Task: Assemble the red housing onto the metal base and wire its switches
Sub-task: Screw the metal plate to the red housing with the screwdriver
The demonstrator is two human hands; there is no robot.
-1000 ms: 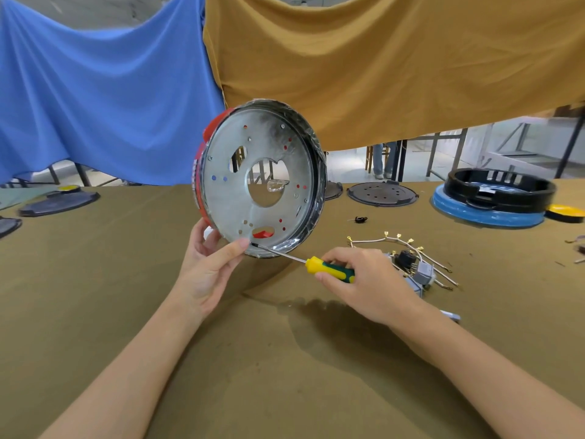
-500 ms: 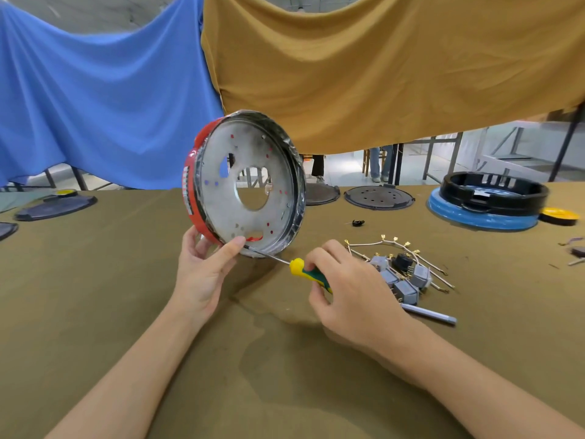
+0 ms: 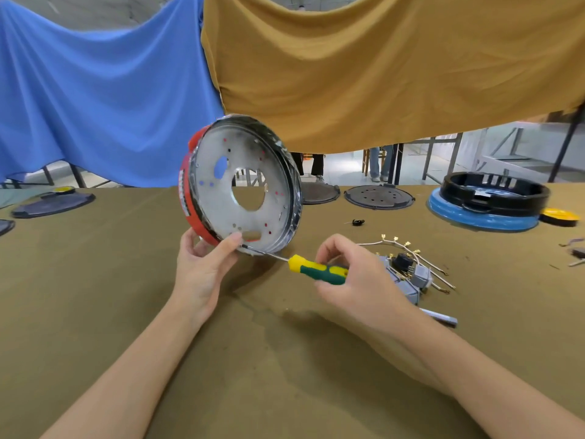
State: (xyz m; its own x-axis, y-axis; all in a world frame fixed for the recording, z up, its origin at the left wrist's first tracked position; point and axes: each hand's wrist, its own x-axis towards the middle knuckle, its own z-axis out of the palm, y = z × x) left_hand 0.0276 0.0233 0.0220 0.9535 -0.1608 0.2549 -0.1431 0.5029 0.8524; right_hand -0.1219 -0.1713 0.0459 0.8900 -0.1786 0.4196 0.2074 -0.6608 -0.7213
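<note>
Far off to the left of the left hand (image 3: 202, 274), a dark flat oval plate (image 3: 52, 204) lies on the olive cloth-covered tabletop (image 3: 95, 280), under a hanging blue cloth (image 3: 95, 90). That left hand grips the lower edge of the round shiny metal base (image 3: 243, 185), thumb pressed on its face and fingers curled behind the rim. The base stands on edge, tilted, its perforated face with a big central hole turned toward the person. A red plastic housing (image 3: 190, 198) wraps its back, showing along the left rim above the left hand.

Between the two hands runs a screwdriver with a yellow-and-green handle (image 3: 319, 270); its thin steel shaft points up and left, the tip at the base's lower rim just beside the left thumb. The right hand (image 3: 357, 280) has its fingers curled round the handle.

Just right of the right hand, partly hidden by it, sits a cluster of grey switches with pale wires and brass terminals (image 3: 411, 270), with a silvery pen-like rod (image 3: 440, 318) beside it. Beyond that hand lie a small black part (image 3: 358, 222) and a dark round perforated disc (image 3: 378, 196). Well to its right rests a black ring on a blue base (image 3: 487, 204). A mustard cloth (image 3: 380, 74) hangs above.
</note>
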